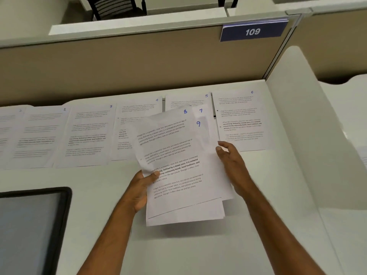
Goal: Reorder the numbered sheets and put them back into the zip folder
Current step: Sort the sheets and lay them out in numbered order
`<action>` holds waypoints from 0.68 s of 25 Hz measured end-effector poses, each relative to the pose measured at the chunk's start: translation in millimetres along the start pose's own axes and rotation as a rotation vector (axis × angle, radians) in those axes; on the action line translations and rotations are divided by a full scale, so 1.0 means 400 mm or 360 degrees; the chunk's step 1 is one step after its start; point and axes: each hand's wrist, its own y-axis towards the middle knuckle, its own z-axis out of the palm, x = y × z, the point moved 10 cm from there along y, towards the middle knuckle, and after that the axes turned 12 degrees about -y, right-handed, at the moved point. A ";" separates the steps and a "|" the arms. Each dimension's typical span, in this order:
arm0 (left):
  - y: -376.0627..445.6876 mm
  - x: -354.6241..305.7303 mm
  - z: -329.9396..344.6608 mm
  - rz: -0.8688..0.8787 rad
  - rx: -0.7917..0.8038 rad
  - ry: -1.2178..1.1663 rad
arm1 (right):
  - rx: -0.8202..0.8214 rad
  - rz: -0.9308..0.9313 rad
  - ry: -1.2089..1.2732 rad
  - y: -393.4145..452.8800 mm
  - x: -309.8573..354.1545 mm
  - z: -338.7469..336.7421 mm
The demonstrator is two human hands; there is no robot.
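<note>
I hold a fanned stack of printed sheets (pixel 178 171) above the white desk; the top one is marked 8, with corners marked 7 and 9 showing behind it. My left hand (pixel 142 189) grips the stack's left edge, thumb on top. My right hand (pixel 231 161) holds the right edge, thumb in front and fingers behind. A row of sheets lies along the back of the desk: sheet 2 (pixel 39 135), sheet 3 (pixel 87 133), sheet 4 (pixel 129 116), sheet 5 (pixel 196 100) and sheet 6 (pixel 240 120). A blurred sheet (pixel 8 132) lies at the far left. The zip folder (pixel 29 231), grey with a black border, lies at the lower left.
A tan cubicle partition (pixel 119 66) with a blue "109" sign (pixel 253 31) stands behind the desk. A white side panel (pixel 297 126) borders the desk on the right. A dark chair (pixel 113 6) stands beyond the partition.
</note>
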 end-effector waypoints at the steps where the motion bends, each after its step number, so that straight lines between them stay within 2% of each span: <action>1: -0.031 0.013 -0.017 -0.0011 0.0005 -0.0001 | 0.0069 0.0008 0.0002 -0.039 -0.007 0.024; 4: -0.128 0.041 -0.079 -0.0022 0.0032 0.0001 | 0.0113 -0.0003 0.0051 -0.157 -0.032 0.080; 8: -0.226 0.059 -0.162 0.0014 0.0082 -0.0043 | 0.0001 -0.0002 0.0015 -0.284 -0.037 0.122; 17: -0.387 0.028 -0.402 0.0046 0.0067 -0.0101 | -0.0079 -0.0107 0.0025 -0.495 -0.009 0.289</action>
